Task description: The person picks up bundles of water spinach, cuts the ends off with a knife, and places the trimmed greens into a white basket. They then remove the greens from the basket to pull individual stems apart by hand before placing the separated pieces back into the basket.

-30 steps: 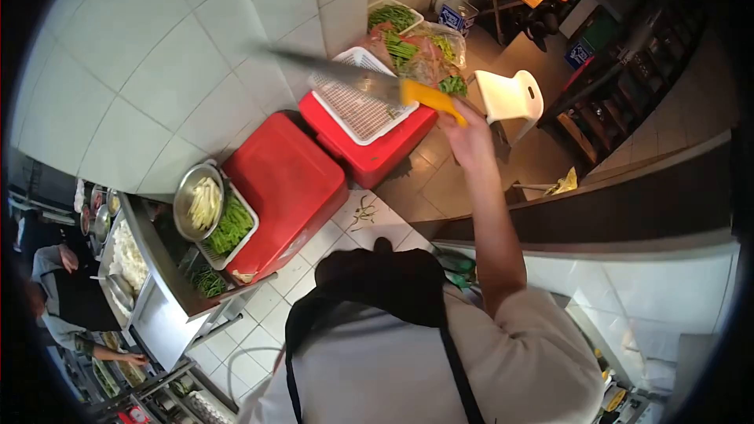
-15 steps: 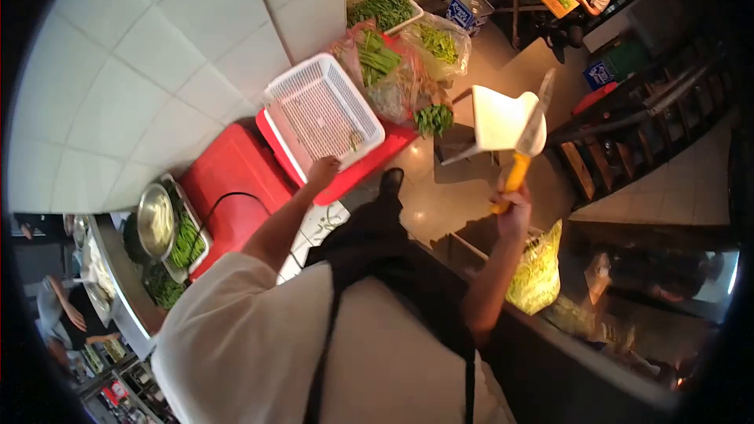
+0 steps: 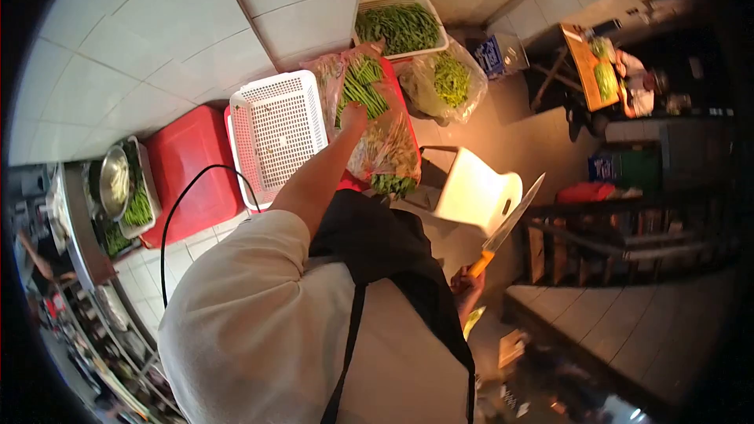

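Note:
My left hand [image 3: 355, 116] is over a bundle of long green stalks [image 3: 363, 78] in a clear reddish plastic bag [image 3: 385, 145]; its fingers are too small to make out. Lower right, my right hand [image 3: 468, 287] is closed round the yellow handle of a large knife [image 3: 514, 218], whose blade points up and to the right. Left of the bag, a white perforated basket [image 3: 279, 137] rests on a red lid, with a few green scraps in it.
A white chair [image 3: 475, 192] stands between the bag and the knife. Behind are a basket of greens [image 3: 400, 27] and a bag of lighter greens [image 3: 452, 81]. A red box [image 3: 196, 173] is at left. Another person sits by a wooden table [image 3: 585, 71]; another is at far left.
My left hand came into view by the white basket, then moved across to the stalks. My right hand with the knife has swung away from the basket, down and right. The view has turned.

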`<act>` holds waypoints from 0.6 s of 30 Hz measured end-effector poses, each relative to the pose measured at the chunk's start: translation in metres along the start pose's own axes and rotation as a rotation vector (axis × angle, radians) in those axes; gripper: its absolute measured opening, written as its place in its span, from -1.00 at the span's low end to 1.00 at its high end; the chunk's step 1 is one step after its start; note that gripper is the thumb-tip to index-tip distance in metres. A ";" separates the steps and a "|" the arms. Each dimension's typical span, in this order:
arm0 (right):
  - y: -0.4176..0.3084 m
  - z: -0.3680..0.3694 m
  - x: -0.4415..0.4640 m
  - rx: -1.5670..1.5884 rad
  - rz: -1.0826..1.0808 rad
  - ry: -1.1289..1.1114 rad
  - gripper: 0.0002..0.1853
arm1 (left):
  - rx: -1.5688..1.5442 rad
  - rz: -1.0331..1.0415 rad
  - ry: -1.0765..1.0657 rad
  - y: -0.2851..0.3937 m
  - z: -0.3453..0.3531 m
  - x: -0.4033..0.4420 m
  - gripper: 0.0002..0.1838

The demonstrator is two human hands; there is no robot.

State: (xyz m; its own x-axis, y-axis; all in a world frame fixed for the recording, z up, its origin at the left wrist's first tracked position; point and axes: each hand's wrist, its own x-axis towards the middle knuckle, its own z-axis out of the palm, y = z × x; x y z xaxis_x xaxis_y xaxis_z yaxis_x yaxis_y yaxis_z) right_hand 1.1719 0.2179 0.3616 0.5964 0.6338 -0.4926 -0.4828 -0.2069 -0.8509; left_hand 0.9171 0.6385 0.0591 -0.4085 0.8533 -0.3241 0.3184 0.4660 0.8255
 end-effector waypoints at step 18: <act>-0.172 0.067 0.365 -0.703 0.306 -0.490 -0.80 | 0.460 -0.601 0.427 0.044 0.110 0.086 -0.03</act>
State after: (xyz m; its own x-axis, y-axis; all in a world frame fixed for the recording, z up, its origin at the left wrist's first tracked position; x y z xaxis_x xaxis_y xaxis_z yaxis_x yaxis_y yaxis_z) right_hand 1.4298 0.5350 0.3401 0.0898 0.6889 -0.7193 0.0227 -0.7234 -0.6900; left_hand 0.9899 0.7581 0.0170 -0.8751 0.3145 -0.3678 0.2221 0.9363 0.2720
